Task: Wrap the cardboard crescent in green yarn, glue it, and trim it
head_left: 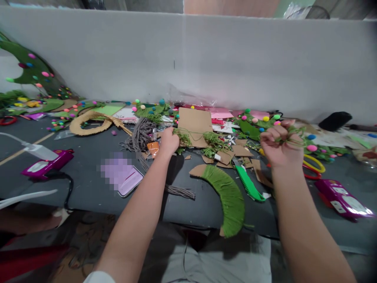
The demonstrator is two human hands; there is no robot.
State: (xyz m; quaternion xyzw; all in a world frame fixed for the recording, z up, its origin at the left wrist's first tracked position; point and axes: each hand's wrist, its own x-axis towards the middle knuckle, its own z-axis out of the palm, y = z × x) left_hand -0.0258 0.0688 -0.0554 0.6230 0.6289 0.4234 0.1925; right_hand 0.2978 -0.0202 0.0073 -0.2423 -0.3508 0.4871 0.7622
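Note:
My right hand (279, 145) is raised over the right part of the table, its fingers curled around a tuft of green yarn (296, 136). My left hand (170, 141) is closed on another bunch of green yarn (184, 138), beside a square piece of cardboard (193, 118). A thin green strand runs across that cardboard to a loose heap of green yarn (215, 143) between my hands. Nearer to me lies a cardboard arc wrapped in green yarn (226, 196), with bare cardboard at its ends. A green utility knife (249, 182) rests to its right.
Grey yarn (143, 135) and a cardboard ring (88, 124) lie to the left. A phone (131, 182) sits near the front edge. Purple power strips (48, 163) flank the work area. Yellow and red rings (315, 163) lie right. A white partition (118, 55) closes the back.

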